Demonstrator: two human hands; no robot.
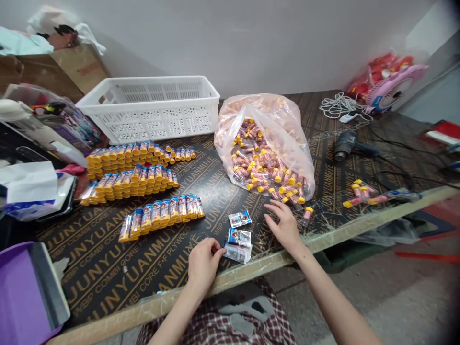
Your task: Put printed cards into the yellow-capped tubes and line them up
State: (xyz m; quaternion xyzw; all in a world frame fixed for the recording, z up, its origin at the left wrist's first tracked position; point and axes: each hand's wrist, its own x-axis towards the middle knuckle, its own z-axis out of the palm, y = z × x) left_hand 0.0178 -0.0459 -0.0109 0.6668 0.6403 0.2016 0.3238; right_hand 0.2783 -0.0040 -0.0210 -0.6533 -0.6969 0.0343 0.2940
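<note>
My left hand is closed, fingers curled and thumb near the index finger. Its fingertips are at the left edge of several small printed plastic sleeves, blue and clear; whether they pinch anything I cannot make out. Fingers spread, my right hand is empty over the table, just in front of the tubes at the bag's mouth. A large translucent plastic bag lies open, spilling small pink tubes with yellow caps. One loose tube is right of my right hand. Rows of blue-sleeved tubes lie on the left.
A white plastic basket stands at the back. On the right are a heat gun, white cable, pink fan and a few tubes. A purple dustpan sits front left. The table edge runs under my forearms.
</note>
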